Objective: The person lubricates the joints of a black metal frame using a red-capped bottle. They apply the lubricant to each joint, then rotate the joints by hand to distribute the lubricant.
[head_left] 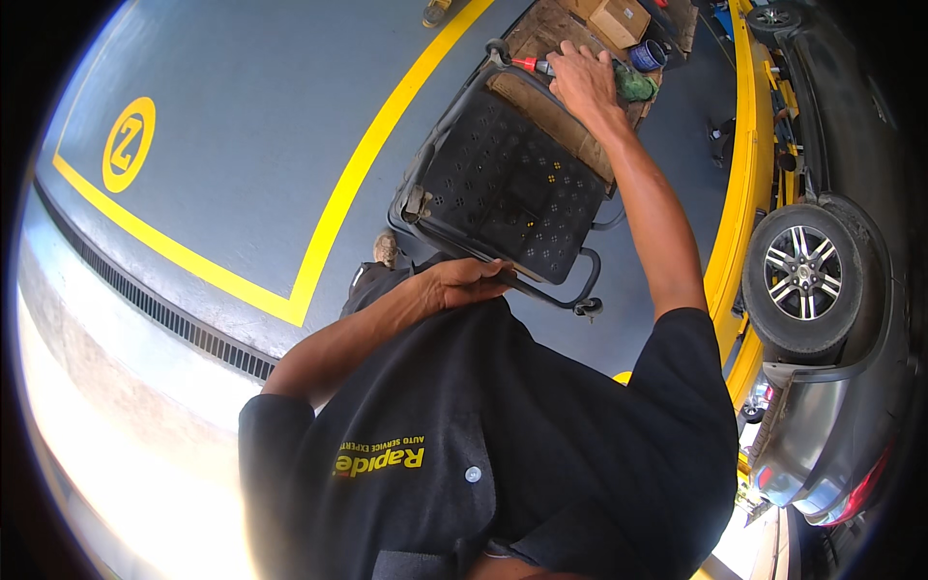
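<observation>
A black rolling cart (503,184) with a perforated panel, tube frame and small caster wheels stands in front of me. My left hand (466,283) is at its near edge, fingers closed around the frame tube. Farther off, my right hand (584,79) reaches over a brown, worn board-like surface (551,31) at the cart's far end. Its fingers are curled over a slim tool (528,65) with a red end and a silver part; the rest is hidden under the hand. Just right of that hand lies a crumpled green rag (633,84).
Beside the rag is a dark blue can (648,55), and a cardboard box (620,21) sits behind it. A yellow lift rail (732,203) runs along the right, next to a dark car with its wheel (804,274). Yellow lines (353,164) mark the grey floor.
</observation>
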`<state>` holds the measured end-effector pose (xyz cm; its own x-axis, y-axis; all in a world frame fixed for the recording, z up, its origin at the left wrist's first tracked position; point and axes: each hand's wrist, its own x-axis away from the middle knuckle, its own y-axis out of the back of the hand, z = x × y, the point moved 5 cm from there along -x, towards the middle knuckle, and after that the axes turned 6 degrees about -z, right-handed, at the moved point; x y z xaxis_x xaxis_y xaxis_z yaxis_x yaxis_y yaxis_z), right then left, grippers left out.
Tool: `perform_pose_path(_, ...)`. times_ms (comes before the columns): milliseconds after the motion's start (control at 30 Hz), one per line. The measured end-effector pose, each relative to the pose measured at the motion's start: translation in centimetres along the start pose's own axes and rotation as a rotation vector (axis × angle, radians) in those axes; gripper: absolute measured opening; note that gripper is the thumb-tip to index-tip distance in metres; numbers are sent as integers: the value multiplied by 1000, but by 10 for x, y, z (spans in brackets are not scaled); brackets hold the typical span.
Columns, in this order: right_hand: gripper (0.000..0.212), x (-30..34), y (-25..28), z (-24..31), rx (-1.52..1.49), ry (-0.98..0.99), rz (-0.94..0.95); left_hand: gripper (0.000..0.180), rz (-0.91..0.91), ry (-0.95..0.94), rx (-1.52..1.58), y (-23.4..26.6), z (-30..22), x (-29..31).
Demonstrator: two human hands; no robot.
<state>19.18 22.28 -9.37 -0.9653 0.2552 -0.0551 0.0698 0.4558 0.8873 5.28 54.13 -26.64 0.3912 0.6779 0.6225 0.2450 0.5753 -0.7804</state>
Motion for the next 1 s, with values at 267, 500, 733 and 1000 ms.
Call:
perform_pose_path(267, 43, -6, -5, 0, -6, -11, 13, 28, 1, 1, 17, 1, 1, -1)
perform_pose_path(500, 46, -5, -11, -6, -84, -95, 26, 27, -8, -3, 0, 3, 0, -3)
perform_pose_path(733, 58, 2, -92, -67, -638, -581, 46, 30, -46, -9, 17, 0, -2, 6)
perform_pose_path(1000, 57, 65, -268, -119, -1144, -1126, -86, 37, 16, -20, -139, 4, 2, 6)
